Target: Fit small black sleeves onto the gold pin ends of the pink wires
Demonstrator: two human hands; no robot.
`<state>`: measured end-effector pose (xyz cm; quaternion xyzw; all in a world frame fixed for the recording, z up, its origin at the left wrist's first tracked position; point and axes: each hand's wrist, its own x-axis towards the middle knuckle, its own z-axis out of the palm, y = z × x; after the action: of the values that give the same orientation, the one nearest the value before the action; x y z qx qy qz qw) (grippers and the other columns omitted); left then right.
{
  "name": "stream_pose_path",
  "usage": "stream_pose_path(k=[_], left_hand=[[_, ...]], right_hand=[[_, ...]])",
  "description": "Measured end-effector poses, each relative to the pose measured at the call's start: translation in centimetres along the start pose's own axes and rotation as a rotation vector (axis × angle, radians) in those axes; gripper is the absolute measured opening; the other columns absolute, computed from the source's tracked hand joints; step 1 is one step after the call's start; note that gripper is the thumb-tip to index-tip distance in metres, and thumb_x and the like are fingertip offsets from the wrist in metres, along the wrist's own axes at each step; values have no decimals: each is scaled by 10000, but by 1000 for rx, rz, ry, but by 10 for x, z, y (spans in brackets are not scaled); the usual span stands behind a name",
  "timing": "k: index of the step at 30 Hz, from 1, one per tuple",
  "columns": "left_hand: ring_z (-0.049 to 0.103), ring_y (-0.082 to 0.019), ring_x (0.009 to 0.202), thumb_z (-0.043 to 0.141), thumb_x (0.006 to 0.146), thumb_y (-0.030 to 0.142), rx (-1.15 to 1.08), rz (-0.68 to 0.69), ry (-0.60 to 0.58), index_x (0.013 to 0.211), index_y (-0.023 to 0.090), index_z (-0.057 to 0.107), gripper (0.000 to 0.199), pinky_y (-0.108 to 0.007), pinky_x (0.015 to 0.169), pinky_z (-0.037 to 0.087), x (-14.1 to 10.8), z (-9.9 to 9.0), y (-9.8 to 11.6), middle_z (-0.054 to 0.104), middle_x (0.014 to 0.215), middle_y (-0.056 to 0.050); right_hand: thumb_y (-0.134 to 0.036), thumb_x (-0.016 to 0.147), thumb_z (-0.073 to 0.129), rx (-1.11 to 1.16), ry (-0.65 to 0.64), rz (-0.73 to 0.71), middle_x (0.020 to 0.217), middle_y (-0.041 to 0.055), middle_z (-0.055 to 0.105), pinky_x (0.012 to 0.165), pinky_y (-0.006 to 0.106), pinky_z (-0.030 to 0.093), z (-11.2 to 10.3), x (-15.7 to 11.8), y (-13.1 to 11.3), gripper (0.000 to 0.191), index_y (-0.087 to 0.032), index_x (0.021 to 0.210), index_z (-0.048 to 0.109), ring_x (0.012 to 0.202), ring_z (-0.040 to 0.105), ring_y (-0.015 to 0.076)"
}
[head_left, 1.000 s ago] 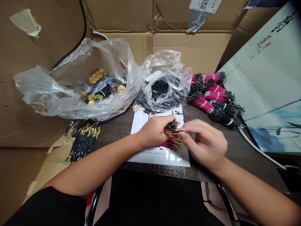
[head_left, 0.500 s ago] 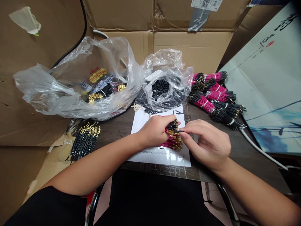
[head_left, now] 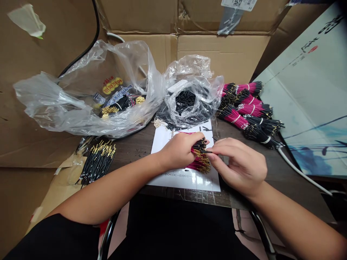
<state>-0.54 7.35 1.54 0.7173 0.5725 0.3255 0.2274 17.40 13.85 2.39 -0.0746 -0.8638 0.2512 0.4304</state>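
My left hand [head_left: 180,150] is wrapped round a bundle of pink wires [head_left: 200,164] with gold-coloured ends, held over a white sheet of paper [head_left: 173,180]. Several ends at the top of the bundle carry black sleeves [head_left: 200,143]. Between thumb and forefinger, my right hand [head_left: 240,164] pinches a thin black sleeve [head_left: 207,151] against the gold ends at the bundle's right side. Whether a wire end is inside that sleeve is too small to tell. Much of the bundle is hidden behind my left hand.
Behind the paper sits a plastic bag of black sleeves [head_left: 185,103]. A larger clear bag [head_left: 89,108] with wire bundles stands left. Tied pink and black bundles [head_left: 249,108] lie at the right, beside a white cable [head_left: 303,175]. Loose black wires [head_left: 99,162] lie at the left.
Almost nothing differs. Both hands keep their grip and place, with the black sleeve still at the bundle; the view has shifted very slightly.
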Motion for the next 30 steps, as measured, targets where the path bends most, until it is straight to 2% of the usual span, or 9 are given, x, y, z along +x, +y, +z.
stream_pose_path(k=[6,10,19,24,30], left_hand=[[622,-149,802,515,838,214,-1,-2,-3,894,167,581,99,-227,681,422,-1,0,1,689,918,-22],[610,-149,785,533,843,267,-6,2,-7,876,169,565,108,-229,680,420,-1,1,0,675,891,-21],[565,-142,687,513,814,220,74,-3,-32,815,178,513,41,-234,664,417,1,1,0,615,746,0],[591,-160,728,496,818,223,81,-53,-31,850,178,539,70,-249,693,435,1,0,1,640,788,-18],[589,-155,721,500,811,201,47,-74,-20,846,174,551,67,-251,698,442,2,0,3,643,785,-19]], right_hand=[[7,696,704,1,2,-2,865,53,687,730,327,552,-1,0,0,336,-162,982,651,795,644,157],[7,693,710,-26,-27,-54,866,55,690,746,327,554,-1,1,-1,349,-154,997,647,811,643,159],[-17,699,716,-103,-81,-97,864,60,694,757,323,560,-2,1,-1,333,-143,1000,651,816,635,160],[-50,671,749,-267,-50,-200,872,71,709,719,337,558,-1,-2,2,375,-149,1024,671,775,634,177],[-77,661,767,-387,-7,-263,858,97,711,754,340,561,-1,-3,1,435,-118,1083,670,788,643,192]])
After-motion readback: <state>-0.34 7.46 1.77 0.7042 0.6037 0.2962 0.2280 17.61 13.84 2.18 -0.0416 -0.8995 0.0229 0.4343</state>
